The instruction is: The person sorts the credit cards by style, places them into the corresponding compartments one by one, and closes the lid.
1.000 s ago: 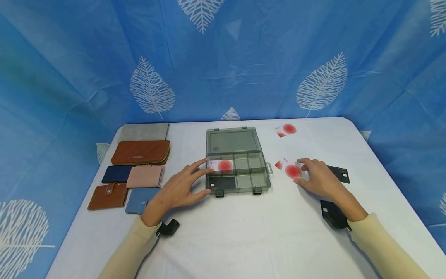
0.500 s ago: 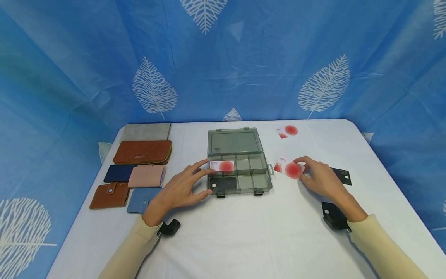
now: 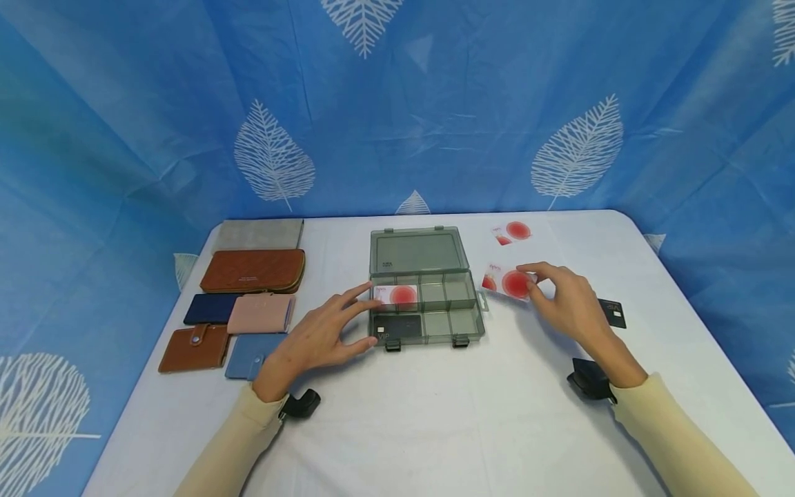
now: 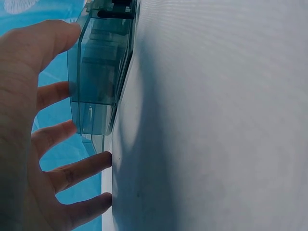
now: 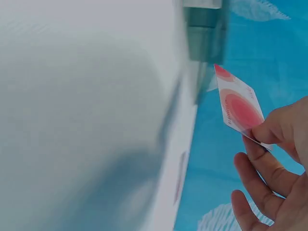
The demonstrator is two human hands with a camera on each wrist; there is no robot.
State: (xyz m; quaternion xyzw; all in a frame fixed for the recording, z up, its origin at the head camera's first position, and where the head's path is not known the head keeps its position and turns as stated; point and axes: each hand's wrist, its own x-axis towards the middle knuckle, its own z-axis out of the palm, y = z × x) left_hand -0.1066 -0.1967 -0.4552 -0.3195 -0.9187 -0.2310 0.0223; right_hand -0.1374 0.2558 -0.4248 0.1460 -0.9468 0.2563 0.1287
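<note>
Between thumb and fingers my right hand (image 3: 568, 300) pinches a white card with red circles (image 3: 506, 281); the right wrist view shows this card (image 5: 240, 108) raised off the table and tilted. My left hand (image 3: 323, 331) spreads its fingers at the left side of a grey-green divided plastic box (image 3: 442, 324), whose lid (image 3: 419, 250) lies back. In the left wrist view the thumb and fingertips are right at the wall of the box (image 4: 96, 82). Inside the box, a red and white card (image 3: 395, 295) lies in the back row and a black VIP card (image 3: 397, 327) in the front row.
Another red and white card (image 3: 512, 232) lies behind the right hand. Black cards (image 3: 613, 313) lie near the right wrist, partly hidden by it. At left sit several wallets: grey (image 3: 257, 235), brown zipped (image 3: 252, 270), navy (image 3: 210, 308), pink (image 3: 259, 313), brown (image 3: 194, 347), blue (image 3: 248, 355).
My right hand has taken hold of the red and white card and lifted it off the table, slightly toward the box. The left hand has stayed at the box.
</note>
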